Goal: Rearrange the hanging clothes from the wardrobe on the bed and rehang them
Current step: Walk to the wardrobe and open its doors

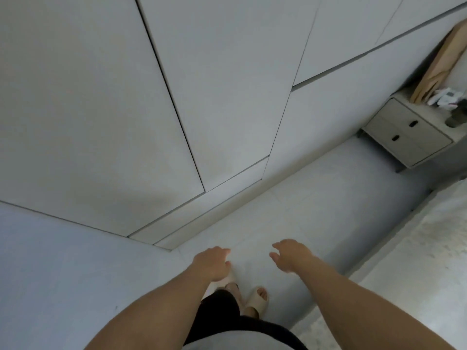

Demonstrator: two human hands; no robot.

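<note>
A white wardrobe (177,84) with tall flat doors fills the upper left and middle; all its doors are closed, so no hanging clothes show. The bed (417,261), with a pale speckled cover, runs along the right edge. My left hand (212,263) and my right hand (290,255) are stretched out low in front of me above the floor, fingers relaxed and loosely bent, holding nothing. Both hands are well short of the wardrobe doors. My feet in beige slippers (257,298) stand below them.
A grey bedside cabinet (406,137) with two drawers stands at the far right by the wall, with small items and a tan bag (439,64) on top. A strip of pale floor (316,210) runs between wardrobe and bed.
</note>
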